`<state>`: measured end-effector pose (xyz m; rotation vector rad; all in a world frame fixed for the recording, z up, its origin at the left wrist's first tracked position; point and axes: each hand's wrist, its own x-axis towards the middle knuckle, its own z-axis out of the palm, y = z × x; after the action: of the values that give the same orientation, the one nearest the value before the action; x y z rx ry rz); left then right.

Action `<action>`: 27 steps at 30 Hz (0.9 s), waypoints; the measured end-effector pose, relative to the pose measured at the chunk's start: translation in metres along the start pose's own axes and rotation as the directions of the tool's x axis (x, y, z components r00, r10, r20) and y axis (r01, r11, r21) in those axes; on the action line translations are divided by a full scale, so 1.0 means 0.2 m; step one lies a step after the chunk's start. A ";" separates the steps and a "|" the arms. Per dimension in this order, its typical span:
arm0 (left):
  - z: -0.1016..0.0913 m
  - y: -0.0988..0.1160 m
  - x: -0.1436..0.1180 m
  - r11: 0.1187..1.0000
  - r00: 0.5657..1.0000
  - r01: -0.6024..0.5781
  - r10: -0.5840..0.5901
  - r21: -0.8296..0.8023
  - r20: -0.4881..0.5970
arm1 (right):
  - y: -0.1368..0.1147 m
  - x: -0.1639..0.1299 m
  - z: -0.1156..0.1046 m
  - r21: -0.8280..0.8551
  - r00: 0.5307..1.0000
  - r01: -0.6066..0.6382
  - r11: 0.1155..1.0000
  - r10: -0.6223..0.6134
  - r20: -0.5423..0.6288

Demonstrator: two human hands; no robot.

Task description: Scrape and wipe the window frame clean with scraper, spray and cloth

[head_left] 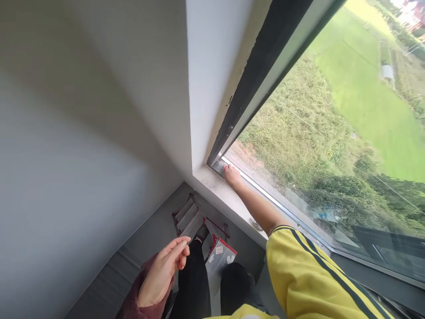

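My right hand (233, 174) reaches to the lower corner of the window frame (252, 75). Its fingers are closed on a small red thing (226, 167), mostly hidden by the hand, so I cannot tell its kind. Dark, speckled dirt (218, 165) lies in the frame corner beside the fingertips. My left hand (171, 263), a maroon sleeve at its wrist, hangs in the air low in view. Its thumb and forefinger come together and the other fingers are curled; nothing shows between them.
Below my legs stands a stepladder (221, 254) with red edges, one shoe on it. A small roundish object (255, 223) sits on the white sill (215, 188) under my right forearm. A grey wall (83, 177) fills the left. Greenery lies far below outside the glass.
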<state>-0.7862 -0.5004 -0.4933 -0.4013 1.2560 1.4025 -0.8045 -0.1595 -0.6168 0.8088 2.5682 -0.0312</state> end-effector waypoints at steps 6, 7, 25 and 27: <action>0.03 0.00 0.03 1.000 1.000 0.010 -0.010 0.026 0.020 | -0.06 0.01 0.11 -0.099 0.991 0.126 0.987 -0.129 -0.024; 0.04 0.01 0.04 0.999 1.000 0.011 -0.011 0.030 0.021 | -0.08 0.01 0.13 -0.112 0.988 0.139 0.984 -0.145 -0.045; 0.06 0.04 0.03 0.999 1.000 -0.005 0.005 0.042 0.002 | -0.16 0.08 0.18 -0.021 0.990 0.062 0.998 -0.064 -0.129; 0.06 0.05 0.03 0.999 1.000 -0.011 0.010 0.043 0.002 | -0.16 0.07 0.18 -0.004 0.991 0.003 1.000 -0.004 -0.130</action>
<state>-0.7910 -0.4856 -0.4895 -0.3647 1.2859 1.3824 -0.8166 -0.1836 -0.6586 0.8302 2.6908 0.0264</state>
